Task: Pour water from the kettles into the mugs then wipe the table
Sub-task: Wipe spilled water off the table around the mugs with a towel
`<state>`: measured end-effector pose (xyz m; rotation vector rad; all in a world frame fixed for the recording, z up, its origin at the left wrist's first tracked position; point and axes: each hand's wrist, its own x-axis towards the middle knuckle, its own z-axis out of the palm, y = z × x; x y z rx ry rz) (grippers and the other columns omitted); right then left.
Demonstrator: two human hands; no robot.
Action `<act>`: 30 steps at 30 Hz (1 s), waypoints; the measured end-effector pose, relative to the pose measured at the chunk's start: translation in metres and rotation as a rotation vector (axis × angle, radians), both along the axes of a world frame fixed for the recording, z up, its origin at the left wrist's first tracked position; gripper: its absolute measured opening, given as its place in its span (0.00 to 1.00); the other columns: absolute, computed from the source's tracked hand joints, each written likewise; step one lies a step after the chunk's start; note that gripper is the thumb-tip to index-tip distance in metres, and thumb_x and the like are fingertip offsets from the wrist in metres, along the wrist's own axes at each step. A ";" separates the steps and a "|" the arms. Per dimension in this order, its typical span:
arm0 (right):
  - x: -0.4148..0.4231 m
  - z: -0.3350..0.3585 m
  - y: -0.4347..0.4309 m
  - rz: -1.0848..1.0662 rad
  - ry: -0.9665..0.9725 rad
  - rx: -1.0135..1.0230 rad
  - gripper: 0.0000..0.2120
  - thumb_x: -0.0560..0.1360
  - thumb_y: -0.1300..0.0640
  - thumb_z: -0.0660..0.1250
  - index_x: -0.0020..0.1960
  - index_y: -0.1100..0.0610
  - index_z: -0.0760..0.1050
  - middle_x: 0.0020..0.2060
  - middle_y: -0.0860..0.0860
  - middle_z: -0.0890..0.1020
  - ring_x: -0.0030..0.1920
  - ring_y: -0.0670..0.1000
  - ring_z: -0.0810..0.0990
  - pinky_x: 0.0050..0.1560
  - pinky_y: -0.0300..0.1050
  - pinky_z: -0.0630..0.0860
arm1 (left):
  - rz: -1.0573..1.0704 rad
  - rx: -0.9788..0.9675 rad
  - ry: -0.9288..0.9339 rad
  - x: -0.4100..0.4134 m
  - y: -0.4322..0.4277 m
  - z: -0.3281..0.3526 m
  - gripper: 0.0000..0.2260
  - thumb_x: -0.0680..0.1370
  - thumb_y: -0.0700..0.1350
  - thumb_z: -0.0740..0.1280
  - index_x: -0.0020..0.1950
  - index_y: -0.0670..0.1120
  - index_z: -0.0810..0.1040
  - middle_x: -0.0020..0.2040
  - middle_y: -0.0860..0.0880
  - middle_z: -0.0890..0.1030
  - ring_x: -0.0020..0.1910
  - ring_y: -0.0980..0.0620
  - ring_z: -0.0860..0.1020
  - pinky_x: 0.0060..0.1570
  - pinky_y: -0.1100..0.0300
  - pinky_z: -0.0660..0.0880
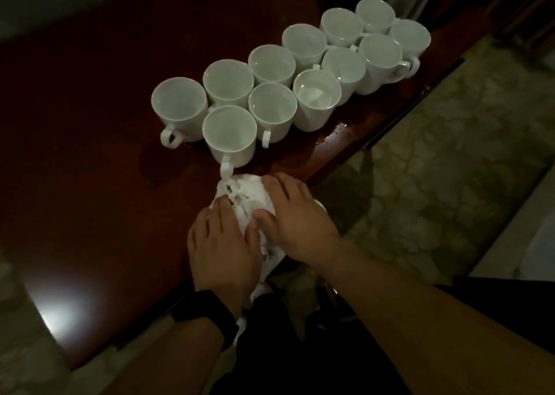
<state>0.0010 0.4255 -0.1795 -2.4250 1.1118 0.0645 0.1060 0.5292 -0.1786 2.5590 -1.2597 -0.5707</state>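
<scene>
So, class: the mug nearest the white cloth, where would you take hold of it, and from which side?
By its handle, from the near side. The mug stands upright with the handle pointing back at the cloth, while other mugs crowd its far side and flanks.

Left grip (pixel 223 244) flat, right grip (pixel 300 220) flat beside it, fingers straight

Dim, underexposed shot. Bright glare patch on the glossy table (pixel 60 310), lower left. White mugs (pixel 229 127) stand out. Soft, noisy detail; dark corners; wide-angle bending at edges.
</scene>
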 end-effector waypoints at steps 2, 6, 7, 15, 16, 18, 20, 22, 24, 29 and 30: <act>-0.004 0.003 -0.013 0.034 -0.002 0.016 0.31 0.83 0.43 0.60 0.81 0.56 0.58 0.79 0.58 0.60 0.77 0.60 0.59 0.74 0.54 0.63 | 0.007 0.016 0.012 -0.008 -0.005 0.000 0.32 0.82 0.57 0.60 0.81 0.40 0.59 0.78 0.41 0.67 0.77 0.41 0.65 0.76 0.43 0.61; -0.013 0.008 -0.039 0.073 0.013 -0.005 0.33 0.82 0.40 0.62 0.81 0.53 0.59 0.80 0.58 0.59 0.78 0.60 0.59 0.75 0.55 0.63 | 0.027 0.017 0.014 -0.023 -0.017 0.000 0.38 0.80 0.62 0.59 0.82 0.41 0.55 0.81 0.41 0.63 0.79 0.42 0.61 0.78 0.45 0.59; -0.014 0.009 -0.043 0.062 0.008 -0.040 0.34 0.80 0.38 0.63 0.81 0.53 0.61 0.79 0.58 0.60 0.77 0.60 0.61 0.74 0.56 0.65 | 0.031 0.026 0.009 -0.025 -0.020 -0.001 0.39 0.80 0.63 0.58 0.83 0.42 0.53 0.81 0.41 0.62 0.80 0.42 0.60 0.77 0.45 0.58; -0.017 0.008 -0.025 -0.541 0.104 -0.040 0.48 0.62 0.18 0.63 0.69 0.50 0.63 0.63 0.54 0.69 0.60 0.57 0.71 0.53 0.55 0.75 | 0.029 0.046 -0.012 -0.023 -0.031 0.000 0.39 0.78 0.64 0.60 0.82 0.43 0.55 0.80 0.41 0.64 0.78 0.41 0.62 0.74 0.43 0.62; -0.016 0.005 -0.022 -0.617 0.062 0.071 0.49 0.62 0.19 0.65 0.71 0.50 0.62 0.64 0.54 0.67 0.62 0.57 0.71 0.54 0.54 0.75 | 0.028 0.049 -0.007 -0.021 -0.032 0.001 0.39 0.78 0.64 0.61 0.82 0.43 0.55 0.80 0.41 0.64 0.78 0.41 0.63 0.74 0.43 0.62; -0.010 0.000 -0.016 -0.695 -0.069 0.238 0.47 0.66 0.25 0.69 0.74 0.50 0.60 0.66 0.53 0.65 0.65 0.57 0.70 0.55 0.52 0.74 | 0.024 0.037 0.015 -0.017 -0.034 0.002 0.39 0.78 0.64 0.61 0.82 0.43 0.56 0.79 0.41 0.65 0.77 0.40 0.63 0.73 0.42 0.62; -0.003 -0.001 -0.011 -0.720 -0.213 0.295 0.44 0.69 0.32 0.72 0.76 0.50 0.60 0.69 0.53 0.65 0.68 0.57 0.70 0.62 0.53 0.74 | 0.019 0.011 0.030 -0.014 -0.034 0.003 0.38 0.78 0.63 0.63 0.81 0.43 0.57 0.79 0.41 0.65 0.76 0.39 0.64 0.73 0.41 0.63; 0.000 0.000 -0.006 -0.741 -0.318 0.288 0.40 0.72 0.39 0.73 0.77 0.50 0.61 0.72 0.53 0.66 0.70 0.56 0.69 0.68 0.55 0.73 | -0.017 0.001 0.045 -0.011 -0.031 0.004 0.39 0.78 0.63 0.64 0.81 0.43 0.56 0.79 0.42 0.65 0.77 0.40 0.63 0.73 0.42 0.62; 0.001 0.002 -0.002 -0.755 -0.416 0.223 0.35 0.73 0.46 0.73 0.76 0.50 0.64 0.72 0.52 0.70 0.69 0.52 0.70 0.67 0.48 0.71 | -0.064 -0.019 0.076 -0.005 -0.028 0.005 0.40 0.78 0.65 0.64 0.82 0.45 0.55 0.80 0.44 0.63 0.77 0.42 0.62 0.74 0.44 0.61; 0.011 0.007 -0.003 -0.696 -0.275 0.155 0.35 0.80 0.50 0.63 0.82 0.47 0.50 0.81 0.51 0.60 0.79 0.54 0.59 0.76 0.64 0.61 | -0.300 -0.073 0.055 0.011 -0.024 0.009 0.38 0.74 0.66 0.66 0.78 0.47 0.64 0.73 0.45 0.72 0.71 0.43 0.70 0.69 0.45 0.70; 0.012 0.008 -0.005 -0.672 -0.232 0.139 0.34 0.81 0.50 0.62 0.82 0.46 0.49 0.81 0.51 0.59 0.80 0.55 0.58 0.76 0.65 0.61 | -0.350 -0.096 0.018 0.014 -0.026 0.010 0.37 0.74 0.64 0.68 0.77 0.47 0.65 0.72 0.44 0.72 0.70 0.43 0.71 0.68 0.45 0.71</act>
